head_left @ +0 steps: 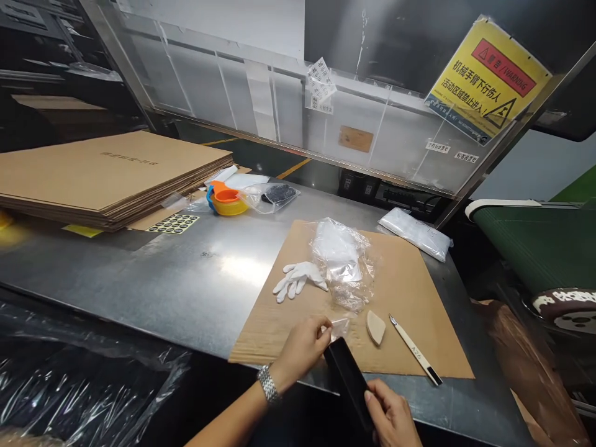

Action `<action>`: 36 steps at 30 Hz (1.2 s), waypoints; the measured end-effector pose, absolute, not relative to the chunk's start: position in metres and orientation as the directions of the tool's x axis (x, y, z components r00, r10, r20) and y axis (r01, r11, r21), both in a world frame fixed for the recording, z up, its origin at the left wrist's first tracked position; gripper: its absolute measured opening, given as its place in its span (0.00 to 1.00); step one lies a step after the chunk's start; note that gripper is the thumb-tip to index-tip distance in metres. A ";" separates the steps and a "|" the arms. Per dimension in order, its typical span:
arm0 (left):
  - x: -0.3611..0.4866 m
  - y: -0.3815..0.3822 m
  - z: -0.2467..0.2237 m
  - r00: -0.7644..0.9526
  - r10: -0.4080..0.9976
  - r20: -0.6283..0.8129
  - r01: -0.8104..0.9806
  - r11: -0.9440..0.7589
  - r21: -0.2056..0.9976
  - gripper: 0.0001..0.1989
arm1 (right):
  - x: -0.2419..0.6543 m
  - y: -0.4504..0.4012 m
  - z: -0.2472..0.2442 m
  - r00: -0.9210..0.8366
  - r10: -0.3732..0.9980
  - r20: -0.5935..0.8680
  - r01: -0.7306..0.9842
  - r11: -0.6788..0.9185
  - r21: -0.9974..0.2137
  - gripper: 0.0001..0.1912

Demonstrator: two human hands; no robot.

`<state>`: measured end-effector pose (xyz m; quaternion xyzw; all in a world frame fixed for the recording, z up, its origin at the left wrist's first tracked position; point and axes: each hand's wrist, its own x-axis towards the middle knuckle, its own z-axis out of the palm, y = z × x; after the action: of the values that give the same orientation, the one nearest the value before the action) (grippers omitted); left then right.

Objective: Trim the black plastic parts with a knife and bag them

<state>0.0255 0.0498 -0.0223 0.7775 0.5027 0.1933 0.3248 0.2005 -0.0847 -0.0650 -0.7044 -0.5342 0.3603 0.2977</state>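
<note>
My left hand (305, 349), with a metal watch on its wrist, is pinched on a small piece of clear plastic film (341, 328) near the cardboard's front edge. My right hand (391, 413) grips the lower end of a long black object (350, 385), whose upper end lies close to my left fingertips. Behind them on the cardboard sheet (410, 279) are a white glove (298, 279) and a crumpled clear bag (342, 254) with white material inside. A beige wedge-shaped piece (375, 328) and a craft knife (414, 349) lie to the right.
Stacked flat cardboard (107, 174) covers the table's left rear. Nearby are orange and yellow tape rings (228, 202), a sticker sheet (174, 223) and a bag with a black item (278, 194). A wrapped white packet (415, 233) lies right; beyond it is a green conveyor (535, 248).
</note>
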 end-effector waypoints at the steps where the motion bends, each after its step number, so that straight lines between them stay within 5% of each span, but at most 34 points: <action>1: 0.027 0.047 -0.023 0.418 0.908 -0.029 0.655 -0.280 0.702 0.13 | 0.201 -0.086 -0.068 0.198 0.974 -0.112 0.613 -0.212 -0.762 0.23; 5: 0.034 0.039 -0.029 0.385 0.922 -0.024 0.676 -0.265 0.687 0.14 | 0.203 -0.089 -0.073 0.167 0.966 0.198 0.824 -0.026 -0.566 0.21; 10: 0.039 0.035 -0.035 0.381 0.924 -0.031 0.726 -0.277 0.629 0.21 | 0.207 -0.090 -0.072 -0.081 0.891 0.447 0.925 0.234 -0.300 0.19; 13: 0.037 0.031 -0.036 0.455 0.890 -0.025 0.715 -0.348 0.606 0.21 | 0.210 -0.088 -0.066 -0.083 0.919 0.386 0.938 0.203 -0.282 0.18; 19: 0.027 0.026 -0.050 0.542 0.840 0.005 0.706 -0.459 0.540 0.19 | 0.209 -0.074 -0.047 0.110 0.994 0.017 0.925 -0.096 -0.368 0.19; 26: 0.037 -0.002 -0.050 0.595 0.803 0.034 0.720 -0.551 0.421 0.24 | 0.185 -0.063 -0.044 0.032 0.999 0.011 0.932 -0.026 -0.360 0.15; 30: 0.036 -0.014 -0.032 0.663 0.747 0.056 0.679 -0.631 0.376 0.24 | 0.184 -0.056 -0.039 0.161 0.987 -0.023 0.868 -0.153 -0.472 0.20; 32: 0.034 -0.017 -0.020 0.685 0.726 0.065 0.660 -0.656 0.366 0.24 | 0.183 -0.051 -0.034 0.186 0.982 -0.010 0.893 -0.173 -0.416 0.22; 36: 0.032 -0.016 0.003 0.736 0.673 0.079 0.595 -0.698 0.399 0.22 | 0.178 -0.040 -0.017 0.022 1.000 0.006 0.997 -0.021 -0.070 0.15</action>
<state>0.0322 -0.0164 0.0034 0.9147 0.3464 0.1100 0.1766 0.1779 -0.0405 -0.0173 -0.7142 -0.6991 0.0225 0.0273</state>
